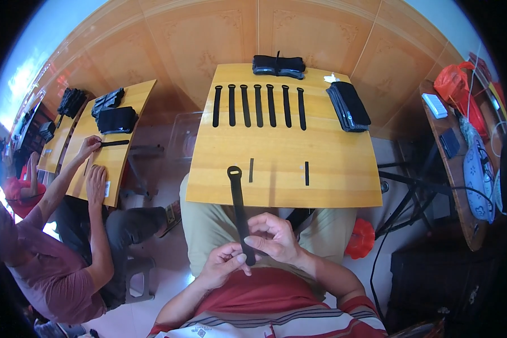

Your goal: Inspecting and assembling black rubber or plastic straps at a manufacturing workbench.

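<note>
Above my lap, at the near edge of the table, I hold a black cable-tie strap (pixel 238 203) with a slotted, rounded head pointing away from me. My left hand (pixel 222 266) is closed, its thumb and fingers pinching the strap close to its lower end. My right hand (pixel 276 239) is closed on the strap just above that, thumb against its side. On the wooden table (pixel 332 155) several similar straps (pixel 257 107) lie side by side in a row, slotted heads at the far end. Nearer to me are two short dark strips (pixel 251 170) set apart on the tabletop.
A tied black bundle (pixel 279 66) and a black stack (pixel 348 107) lie along the table's far and right sides. At left, a co-worker (pixel 62 270) handles a strap at another table (pixel 143 93). A side table (pixel 462 217) with bags stands right; a red stool (pixel 359 239) is below.
</note>
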Tool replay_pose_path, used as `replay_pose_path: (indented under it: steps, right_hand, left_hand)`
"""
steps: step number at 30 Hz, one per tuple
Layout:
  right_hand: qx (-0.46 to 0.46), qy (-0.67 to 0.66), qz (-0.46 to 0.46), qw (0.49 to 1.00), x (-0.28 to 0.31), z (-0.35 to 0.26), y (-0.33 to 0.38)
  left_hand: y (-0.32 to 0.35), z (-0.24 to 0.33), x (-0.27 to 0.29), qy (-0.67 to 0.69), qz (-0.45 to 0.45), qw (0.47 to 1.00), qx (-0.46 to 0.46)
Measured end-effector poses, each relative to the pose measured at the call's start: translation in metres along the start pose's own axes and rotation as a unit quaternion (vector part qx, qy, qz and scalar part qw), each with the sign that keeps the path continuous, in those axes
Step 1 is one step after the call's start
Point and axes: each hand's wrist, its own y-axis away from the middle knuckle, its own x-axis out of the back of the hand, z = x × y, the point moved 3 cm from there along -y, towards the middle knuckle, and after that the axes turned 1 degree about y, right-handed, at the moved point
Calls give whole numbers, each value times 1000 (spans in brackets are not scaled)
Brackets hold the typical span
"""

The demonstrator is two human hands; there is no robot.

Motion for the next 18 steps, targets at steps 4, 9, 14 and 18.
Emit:
replay_pose_path:
  steps: [4, 9, 14, 18]
  right_hand:
    - [12, -20, -8, 1000, -1, 7, -2]
    - [8, -63, -20, 998, -3, 6, -3]
    - [-17, -111, -22, 993, -3, 10, 0]
    - [-17, -124, -22, 992, -3, 10, 1]
  left_hand:
    - [2, 3, -2, 31, -46, 998, 8]
    - [3, 1, -2, 45, -55, 998, -1]
    - [3, 0, -4, 68, -59, 996, -3]
    - [3, -1, -5, 77, -71, 995, -2]
